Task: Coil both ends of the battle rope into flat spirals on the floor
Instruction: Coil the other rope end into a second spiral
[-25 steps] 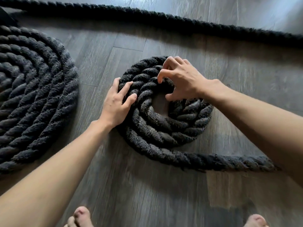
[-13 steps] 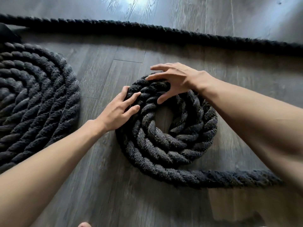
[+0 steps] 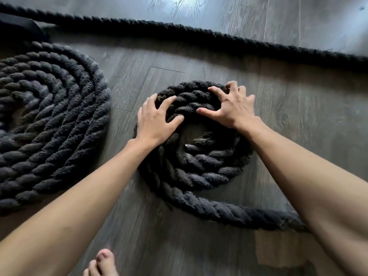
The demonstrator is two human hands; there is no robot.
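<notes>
Head view, looking down at the wooden floor (image 3: 298, 108). Your left hand (image 3: 154, 121) lies spread, fingers splayed, pressing flat on the left side of the small coil (image 3: 199, 162); your right hand (image 3: 232, 107) is likewise open, fingers clawed down onto the far turns, thumb reaching toward the bare centre. Neither hand closes around the rope. To the left sits the large spiral (image 3: 49, 120), many turns wide and lying flat (by appearance, the finished end). The small coil has only a few turns, with a gap of floor showing in its middle, so it looks loosely wound. From its near edge the loose tail (image 3: 239, 214) runs off to the right under your forearm, and a straight run of rope (image 3: 199, 34) crosses the far floor. Judged from this, one end is done; the second is barely begun, with much rope left to wind in.
</notes>
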